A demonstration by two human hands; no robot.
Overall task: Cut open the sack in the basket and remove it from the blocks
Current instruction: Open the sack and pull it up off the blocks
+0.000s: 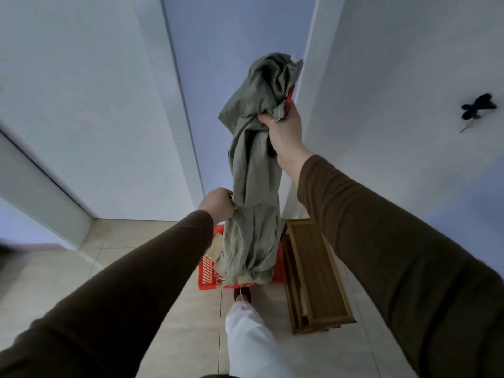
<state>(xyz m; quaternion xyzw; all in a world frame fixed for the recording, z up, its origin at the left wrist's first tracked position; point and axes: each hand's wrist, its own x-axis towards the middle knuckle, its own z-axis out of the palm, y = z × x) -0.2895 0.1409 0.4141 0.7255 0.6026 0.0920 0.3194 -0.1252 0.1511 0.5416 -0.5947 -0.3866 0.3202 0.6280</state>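
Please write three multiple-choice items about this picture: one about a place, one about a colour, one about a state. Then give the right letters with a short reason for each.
1. Where does the wooden rack stand?
A. left of the basket
B. right of the basket
C. inside the basket

2. What colour is the basket?
A. red
B. blue
C. black

3. How is the sack held?
A. lying flat on the floor
B. by one hand only
C. by both hands, lifted up

Answers: 1 B, the rack is beside the basket's right edge. 2 A, its lattice wall is red. 3 C, the right hand grips high, the left hand lower.
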